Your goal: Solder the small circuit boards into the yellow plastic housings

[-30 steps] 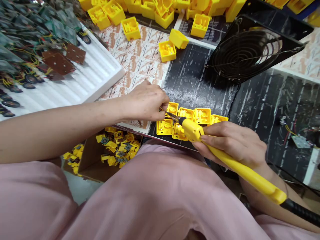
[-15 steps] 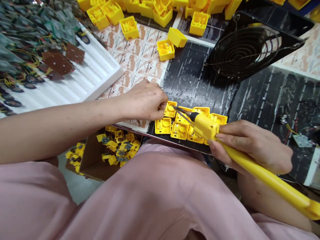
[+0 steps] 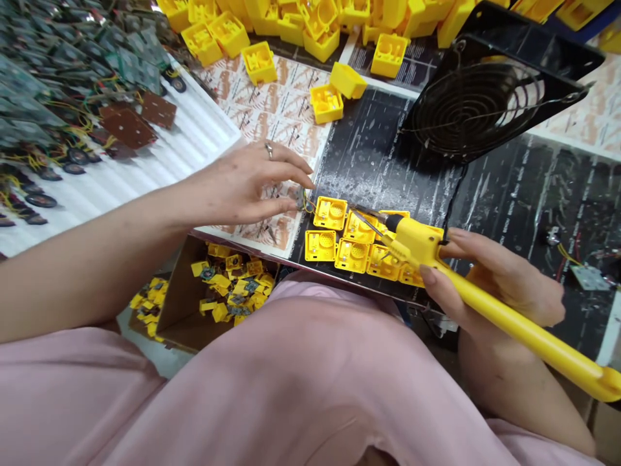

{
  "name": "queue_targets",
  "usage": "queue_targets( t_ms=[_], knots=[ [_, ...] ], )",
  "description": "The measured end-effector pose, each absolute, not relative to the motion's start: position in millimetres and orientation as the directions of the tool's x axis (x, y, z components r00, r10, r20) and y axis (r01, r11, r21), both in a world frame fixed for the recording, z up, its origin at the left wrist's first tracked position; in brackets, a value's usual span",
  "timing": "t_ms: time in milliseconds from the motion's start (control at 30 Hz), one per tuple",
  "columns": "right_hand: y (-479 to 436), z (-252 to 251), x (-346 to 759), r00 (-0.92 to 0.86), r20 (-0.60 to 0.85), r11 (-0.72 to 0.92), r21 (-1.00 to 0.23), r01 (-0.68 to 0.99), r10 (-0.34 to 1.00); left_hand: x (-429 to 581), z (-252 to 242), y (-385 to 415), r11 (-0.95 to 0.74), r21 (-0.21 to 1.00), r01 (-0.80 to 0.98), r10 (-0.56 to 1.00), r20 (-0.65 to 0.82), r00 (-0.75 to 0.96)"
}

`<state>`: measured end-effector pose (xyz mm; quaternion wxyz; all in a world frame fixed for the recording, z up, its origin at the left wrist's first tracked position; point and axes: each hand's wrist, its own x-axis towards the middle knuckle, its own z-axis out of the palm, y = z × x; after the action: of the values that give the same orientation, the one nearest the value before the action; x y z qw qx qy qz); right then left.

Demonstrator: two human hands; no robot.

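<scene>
My right hand [image 3: 504, 275] is wrapped round the handle of a yellow soldering iron [image 3: 422, 243]. Its dark tip and a thin metal tube beside it point left, over two rows of small open yellow plastic housings [image 3: 330, 213]. The iron partly hides the housings on the right. Left of these rows, my left hand [image 3: 262, 181] hovers with fingers and thumb apart and a ring on one finger. Close to its thumb is a small grey part with thin wires [image 3: 305, 202]; whether the thumb touches it I cannot tell.
A black fan [image 3: 466, 110] stands at the back right. Yellow housings [image 3: 259, 63] are heaped along the back. Circuit boards with wires [image 3: 129, 126] cover a white foam tray [image 3: 204, 139] at left. Below the table edge is a cardboard box [image 3: 182, 310] of yellow parts.
My left hand has drawn back left from the housings, and its fingers have opened. The view has shifted slightly. My right hand still holds the soldering iron, its tip now slightly farther right.
</scene>
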<state>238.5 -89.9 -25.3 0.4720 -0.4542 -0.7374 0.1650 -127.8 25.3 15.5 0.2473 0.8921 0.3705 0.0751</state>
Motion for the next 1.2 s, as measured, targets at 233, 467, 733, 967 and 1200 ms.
queue_targets(
  t_ms=[233, 467, 733, 967, 1200],
  knots=[
    [-92.4, -22.8, 232.1, -0.2, 0.606, 0.587, -0.55, 0.595, 0.77, -104.3, -9.3, 16.8, -0.48, 0.537, 0.694, 0.808, -0.039, 0.588],
    [-96.2, -29.9, 220.7, -0.045, 0.571, 0.464, -0.616, 0.637, 0.82, -95.2, -9.8, 22.2, -0.379, 0.452, 0.807, 0.858, -0.154, 0.489],
    [-84.2, -25.5, 201.8, -0.17, 0.652, 0.643, -0.608, 0.467, 0.739, -79.9, -8.6, 25.1, -0.451, 0.36, 0.817, 0.839, -0.141, 0.525],
    [-78.8, -18.1, 194.5, -0.277, 0.67, 0.693, -0.497, 0.522, 0.689, -75.4, -5.7, 32.4, -0.471, 0.337, 0.815, 0.805, -0.213, 0.554],
    [-81.2, -2.0, 192.6, -0.414, 0.606, 0.721, -0.447, 0.529, 0.679, -69.4, -5.1, 35.6, -0.458, 0.322, 0.829, 0.81, -0.233, 0.538]
  ],
)
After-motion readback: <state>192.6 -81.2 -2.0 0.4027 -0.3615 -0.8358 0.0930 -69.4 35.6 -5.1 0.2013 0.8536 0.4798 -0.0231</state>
